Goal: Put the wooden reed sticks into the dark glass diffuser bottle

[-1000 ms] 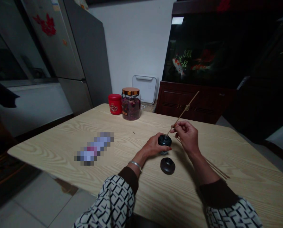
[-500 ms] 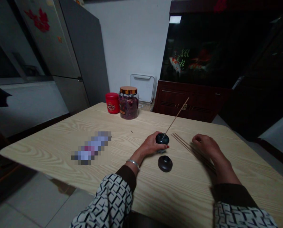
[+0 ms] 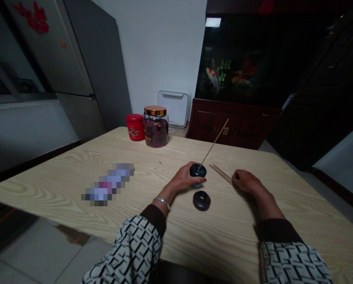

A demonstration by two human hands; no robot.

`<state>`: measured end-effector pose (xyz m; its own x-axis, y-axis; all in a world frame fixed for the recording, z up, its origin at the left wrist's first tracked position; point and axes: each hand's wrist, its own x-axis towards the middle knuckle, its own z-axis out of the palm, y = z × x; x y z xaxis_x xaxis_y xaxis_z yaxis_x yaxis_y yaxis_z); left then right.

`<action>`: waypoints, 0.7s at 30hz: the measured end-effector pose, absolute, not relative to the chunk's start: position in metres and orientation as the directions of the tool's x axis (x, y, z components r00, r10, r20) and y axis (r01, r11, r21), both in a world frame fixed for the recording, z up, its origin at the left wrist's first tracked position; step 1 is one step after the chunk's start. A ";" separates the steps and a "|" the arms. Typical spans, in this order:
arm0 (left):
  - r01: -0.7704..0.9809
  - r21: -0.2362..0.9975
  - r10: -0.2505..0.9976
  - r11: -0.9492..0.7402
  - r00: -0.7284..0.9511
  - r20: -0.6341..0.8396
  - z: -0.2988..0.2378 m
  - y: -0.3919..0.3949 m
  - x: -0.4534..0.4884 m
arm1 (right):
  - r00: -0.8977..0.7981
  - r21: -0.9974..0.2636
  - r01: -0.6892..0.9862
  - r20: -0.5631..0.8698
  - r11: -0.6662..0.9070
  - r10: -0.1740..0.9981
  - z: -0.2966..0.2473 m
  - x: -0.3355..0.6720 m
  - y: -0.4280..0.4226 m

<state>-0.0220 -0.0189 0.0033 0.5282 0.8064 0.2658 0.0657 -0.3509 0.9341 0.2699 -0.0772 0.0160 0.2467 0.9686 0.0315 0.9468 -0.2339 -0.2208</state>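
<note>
My left hand (image 3: 182, 177) wraps round a small dark glass diffuser bottle (image 3: 198, 172) and holds it upright on the table. One thin reed stick (image 3: 214, 142) stands in the bottle's neck, leaning up to the right. Close in front of the bottle lies a round dark ring-shaped cap (image 3: 201, 200) with a hole in its middle. To the right, my right hand (image 3: 247, 182) is closed, thumb and fingers pinched at several loose reed sticks (image 3: 220, 172) on the tabletop. The hand hides their near ends, and how many it grips cannot be made out.
A blurred-out flat item (image 3: 108, 185) lies on the left of the wooden table (image 3: 224, 244). Toward the back stand a red canister (image 3: 135, 128) and a glass jar (image 3: 156, 128) with a copper lid. Beyond are a fridge (image 3: 101, 63), a white appliance (image 3: 173, 108) and a fish tank (image 3: 235, 63).
My right hand has come down and left onto the loose reed sticks, its fingers now pinched at them. My left hand still holds the bottle. The whole view has shifted slightly.
</note>
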 end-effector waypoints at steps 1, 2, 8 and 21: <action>0.064 0.934 0.806 -0.352 0.529 0.267 0.003 -0.019 -0.022 | 0.245 -0.226 0.946 0.034 -0.231 0.969 0.016 0.269 -0.077; 0.061 0.934 0.805 -0.351 0.529 0.269 0.002 -0.018 -0.022 | 0.244 -0.230 0.946 0.038 -0.229 0.969 0.016 0.268 -0.078; 0.058 0.941 0.810 -0.335 0.528 0.255 0.001 -0.017 -0.022 | 0.269 -0.421 0.898 0.288 -0.131 0.919 0.040 0.271 -0.082; 0.058 0.937 0.805 -0.344 0.531 0.263 0.003 -0.018 -0.022 | 0.608 -0.744 -0.077 0.492 0.664 0.623 0.114 0.171 -0.088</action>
